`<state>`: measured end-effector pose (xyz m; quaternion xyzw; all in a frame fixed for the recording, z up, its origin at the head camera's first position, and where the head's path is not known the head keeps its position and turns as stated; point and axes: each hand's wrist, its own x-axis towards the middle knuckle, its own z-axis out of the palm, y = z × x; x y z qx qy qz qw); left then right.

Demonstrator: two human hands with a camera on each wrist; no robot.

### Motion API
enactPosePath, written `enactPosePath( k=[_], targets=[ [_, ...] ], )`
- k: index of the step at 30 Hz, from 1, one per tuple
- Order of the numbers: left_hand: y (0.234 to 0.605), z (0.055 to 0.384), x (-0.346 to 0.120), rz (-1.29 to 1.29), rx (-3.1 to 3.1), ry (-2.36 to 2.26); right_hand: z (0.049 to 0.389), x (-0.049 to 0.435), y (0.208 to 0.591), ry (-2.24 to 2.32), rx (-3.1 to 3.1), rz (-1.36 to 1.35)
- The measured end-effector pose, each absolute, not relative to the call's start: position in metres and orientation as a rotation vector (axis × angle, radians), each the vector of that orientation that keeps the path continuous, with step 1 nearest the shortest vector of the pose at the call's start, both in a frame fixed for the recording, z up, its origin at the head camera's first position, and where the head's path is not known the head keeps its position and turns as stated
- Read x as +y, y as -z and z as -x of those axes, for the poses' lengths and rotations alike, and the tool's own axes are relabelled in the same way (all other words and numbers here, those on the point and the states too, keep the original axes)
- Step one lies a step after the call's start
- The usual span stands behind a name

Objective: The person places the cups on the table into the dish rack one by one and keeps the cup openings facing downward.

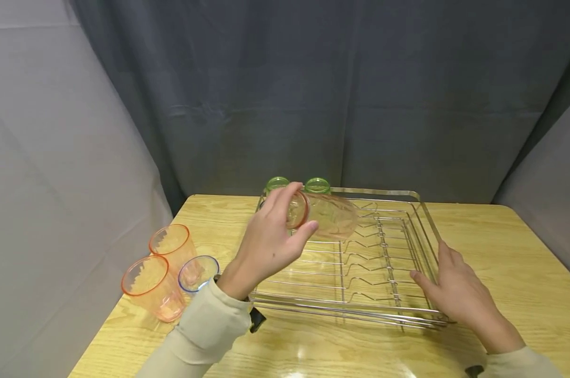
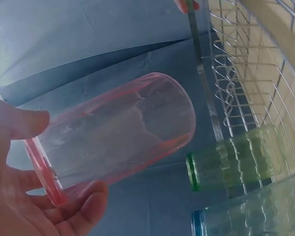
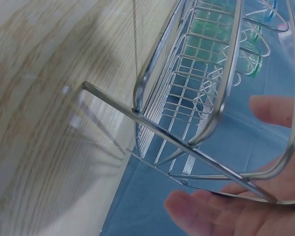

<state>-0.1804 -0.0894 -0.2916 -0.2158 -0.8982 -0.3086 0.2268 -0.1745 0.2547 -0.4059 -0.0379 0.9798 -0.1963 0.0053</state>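
Note:
My left hand (image 1: 273,236) holds a clear pink-orange tumbler (image 1: 334,218) tipped on its side above the left part of a wire dish rack (image 1: 344,302). In the left wrist view, thumb and fingers go round one end of the tumbler (image 2: 113,132), and its far end points away from the palm. At the rack's right side, my right hand (image 1: 469,291) grips the metal rail, thumb inside and fingers outside. Green glasses (image 1: 317,185) stand at the rack's back left, partly behind the left hand and the tumbler.
Left of the rack, two orange-rimmed tumblers (image 1: 145,275) and a blue-rimmed glass (image 1: 199,270) stand upright on the wooden table (image 1: 285,346). A blue-tinted glass (image 2: 246,214) is beside a green one in the rack. A dark curtain (image 1: 341,94) hangs behind the table.

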Motion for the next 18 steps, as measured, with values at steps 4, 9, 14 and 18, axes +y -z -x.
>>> enactPosePath(
  k=[4,9,14,18],
  targets=[
    [0.289,0.189,-0.089,0.635,-2.583,0.673,0.176,0.255,0.406,0.619,3.049,0.130],
    [0.284,0.199,-0.087,0.695,-2.662,0.525,0.178,0.258,0.407,0.634,3.038,0.137],
    [0.283,0.207,-0.082,0.682,-2.780,0.470,0.180,0.257,0.407,0.646,3.040,0.160],
    [0.285,0.216,-0.073,0.703,-2.842,0.381,0.179,0.257,0.407,0.654,3.042,0.157]
  ],
)
